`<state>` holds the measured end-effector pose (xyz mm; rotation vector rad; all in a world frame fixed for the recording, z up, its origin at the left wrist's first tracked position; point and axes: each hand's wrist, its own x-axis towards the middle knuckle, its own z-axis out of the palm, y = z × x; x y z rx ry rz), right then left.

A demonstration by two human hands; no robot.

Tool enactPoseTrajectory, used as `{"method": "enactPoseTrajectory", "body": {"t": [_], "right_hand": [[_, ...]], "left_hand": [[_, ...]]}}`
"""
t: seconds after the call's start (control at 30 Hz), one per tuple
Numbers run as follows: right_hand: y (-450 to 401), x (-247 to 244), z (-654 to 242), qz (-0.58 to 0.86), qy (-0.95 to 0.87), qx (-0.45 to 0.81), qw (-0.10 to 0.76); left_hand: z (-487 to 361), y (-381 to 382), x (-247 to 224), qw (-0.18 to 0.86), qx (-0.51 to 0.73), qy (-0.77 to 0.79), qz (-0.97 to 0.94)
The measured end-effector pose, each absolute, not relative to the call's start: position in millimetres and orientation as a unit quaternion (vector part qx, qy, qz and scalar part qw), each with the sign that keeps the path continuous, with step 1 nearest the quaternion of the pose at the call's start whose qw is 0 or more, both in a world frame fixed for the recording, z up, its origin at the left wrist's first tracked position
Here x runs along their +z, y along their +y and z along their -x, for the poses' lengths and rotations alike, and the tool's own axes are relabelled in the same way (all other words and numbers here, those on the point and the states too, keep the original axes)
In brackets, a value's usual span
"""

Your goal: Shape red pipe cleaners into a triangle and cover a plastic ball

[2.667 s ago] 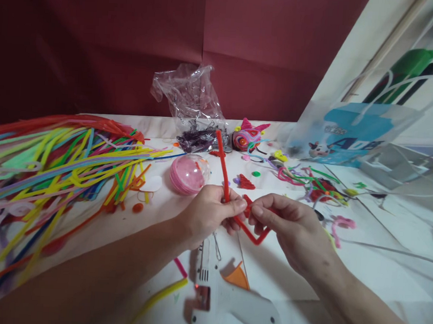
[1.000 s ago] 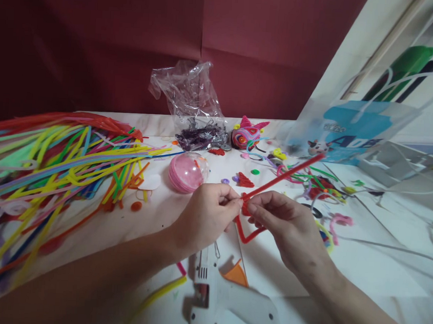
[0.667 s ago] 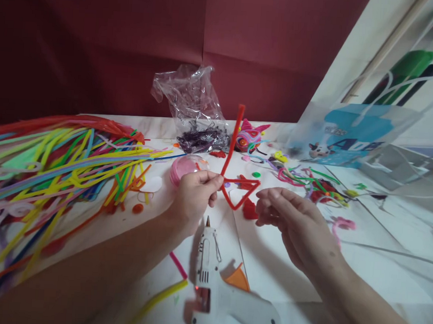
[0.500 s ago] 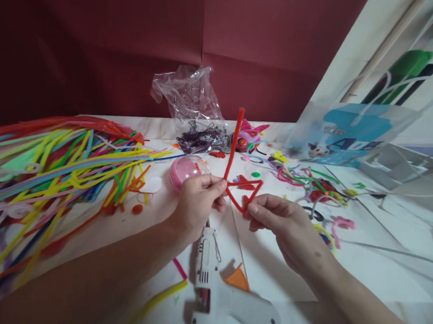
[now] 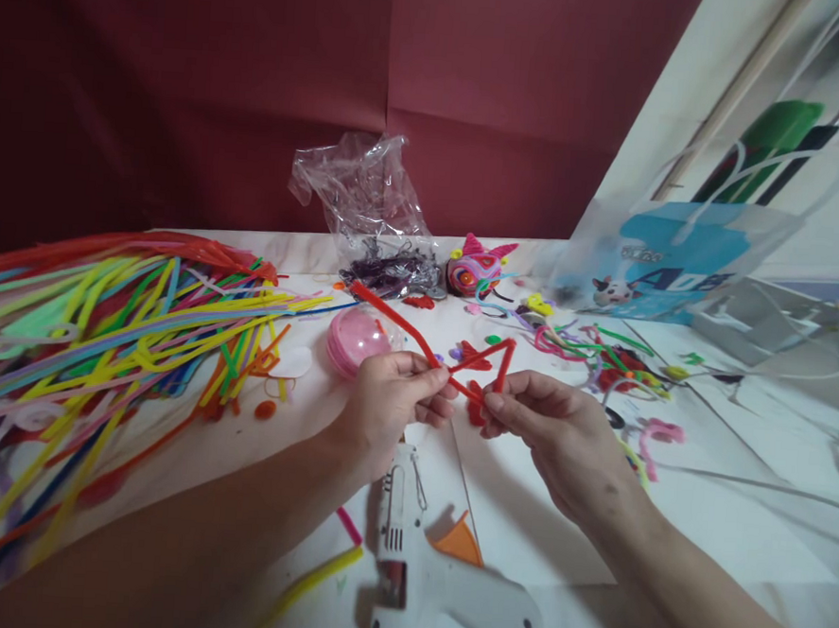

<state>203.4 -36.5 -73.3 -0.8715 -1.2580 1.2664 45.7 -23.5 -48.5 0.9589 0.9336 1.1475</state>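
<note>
A red pipe cleaner (image 5: 484,354) is bent into a narrow triangle, with one long free end slanting up to the left. My left hand (image 5: 404,394) pinches it where the loop meets the free end. At the triangle's right corner, my right hand (image 5: 534,406) grips it between thumb and fingertips. Both hands are raised above the white table, a short gap apart. Behind my left hand sits a pink ball with a clear part (image 5: 353,340). Below the hands lies a white glue gun (image 5: 406,541), its nozzle partly hidden by my left hand.
Many colourful pipe cleaners (image 5: 178,318) spread over the left side. At the back are a clear plastic bag (image 5: 376,198) and a pink decorated figure (image 5: 476,265). A printed carrier bag (image 5: 679,259), scraps and cables occupy the right. An orange piece (image 5: 461,541) lies beside the glue gun.
The free end of the red pipe cleaner has swung from nearly upright down to the left. The triangle has tilted and narrowed, and both hands have shifted slightly.
</note>
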Motion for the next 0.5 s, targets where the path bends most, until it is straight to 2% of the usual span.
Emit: {"method": "enactPoseTrajectory", "body": {"t": [0.17,0.27,0.5], "right_hand": [[-37.7,-70.4,-202.3,0.376,-0.526,0.518,0.56],[-37.3,-67.0,-206.1,0.369,-0.533,0.508,0.568],[-36.8,-62.6,-210.9,0.438,-0.597,0.488,0.463]], "left_hand": [[-46.9,-24.7,-46.6,0.608,0.489,0.442,-0.444],[-47.5,-25.1,-45.5,0.604,0.437,0.455,-0.487],[-46.0,-24.8,-45.2,0.617,0.352,0.468,-0.526]]}}
